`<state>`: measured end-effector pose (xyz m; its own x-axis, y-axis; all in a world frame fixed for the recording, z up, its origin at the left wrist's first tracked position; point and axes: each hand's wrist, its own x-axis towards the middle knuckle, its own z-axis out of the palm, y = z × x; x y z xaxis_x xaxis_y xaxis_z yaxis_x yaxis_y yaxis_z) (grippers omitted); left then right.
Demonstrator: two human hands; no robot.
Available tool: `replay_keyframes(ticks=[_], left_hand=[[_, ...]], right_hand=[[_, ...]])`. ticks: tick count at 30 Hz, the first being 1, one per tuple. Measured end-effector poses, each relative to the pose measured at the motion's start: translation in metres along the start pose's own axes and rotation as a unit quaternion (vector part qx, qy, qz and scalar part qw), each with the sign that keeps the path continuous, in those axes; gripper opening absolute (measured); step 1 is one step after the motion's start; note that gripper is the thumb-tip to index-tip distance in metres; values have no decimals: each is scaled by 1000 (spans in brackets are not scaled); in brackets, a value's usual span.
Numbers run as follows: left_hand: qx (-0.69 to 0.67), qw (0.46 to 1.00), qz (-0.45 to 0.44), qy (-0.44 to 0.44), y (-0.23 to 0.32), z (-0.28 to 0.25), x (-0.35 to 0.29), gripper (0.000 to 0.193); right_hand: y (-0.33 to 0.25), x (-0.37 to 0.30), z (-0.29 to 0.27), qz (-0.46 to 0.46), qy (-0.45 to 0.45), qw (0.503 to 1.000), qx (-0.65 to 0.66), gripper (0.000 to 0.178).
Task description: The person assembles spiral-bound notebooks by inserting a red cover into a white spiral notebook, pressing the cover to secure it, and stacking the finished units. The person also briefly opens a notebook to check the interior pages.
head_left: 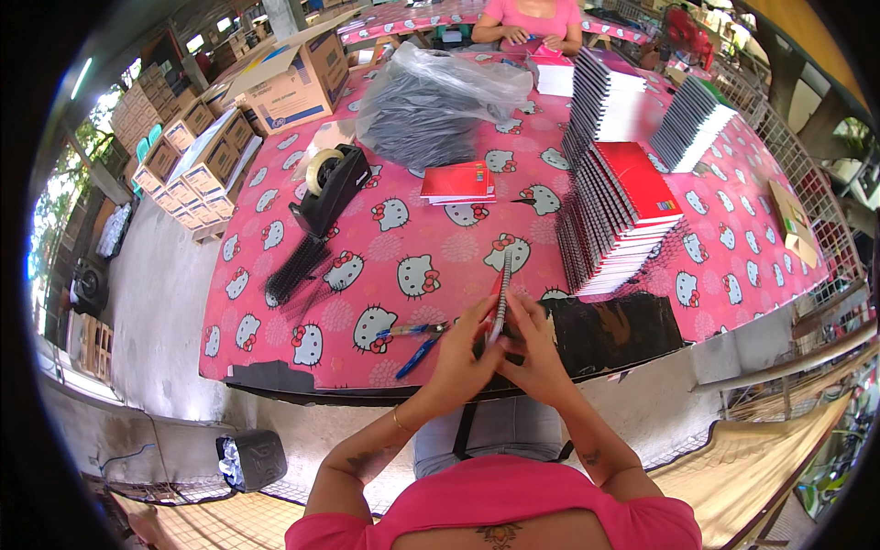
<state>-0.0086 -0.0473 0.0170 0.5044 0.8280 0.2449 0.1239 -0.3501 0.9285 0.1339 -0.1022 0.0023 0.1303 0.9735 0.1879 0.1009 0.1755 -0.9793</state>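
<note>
Near the front edge of the table, both my hands hold a small spiral notebook (502,295) on edge, its binding turned up and a bit of red cover showing on its left. My left hand (463,356) grips it from the left, and my right hand (534,356) closes on it from the right. Just left of my left hand lie a blue pen (418,357) and a slim clear-and-blue tool (403,331) with a metal tip. Beyond the notebook, a few red-covered booklets (456,181) lie flat. To the right rises a stack of red spiral notebooks (634,188).
A black tape dispenser (337,194) and loose black binding coils (298,271) lie on the left. Behind is a clear bag of black coils (426,110). Taller notebook stacks (598,96) stand at the far right. Across the table, a person in pink (533,16) handles notebooks. Cardboard boxes (298,82) stand far left.
</note>
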Motion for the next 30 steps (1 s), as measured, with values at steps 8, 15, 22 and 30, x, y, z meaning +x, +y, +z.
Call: replay_keyframes(ticks=[8,15,22,30], left_hand=[[-52,995,-70,-45,-62,-18,12,32],[384,918,99,1,-47,-71,-17,44],[249,964,-70,52,-48,-84,-47,40],[-431,851,-298,42,-26,-49,-37,38]], right_hand=[[4,36,-16,-257,-5,851,-457,34],[9,45,-4,-185,-47,853,-485,22],[9,51,2,-200,-22,867,-457,18],[15,48,7,-208,13,867,-453,18]])
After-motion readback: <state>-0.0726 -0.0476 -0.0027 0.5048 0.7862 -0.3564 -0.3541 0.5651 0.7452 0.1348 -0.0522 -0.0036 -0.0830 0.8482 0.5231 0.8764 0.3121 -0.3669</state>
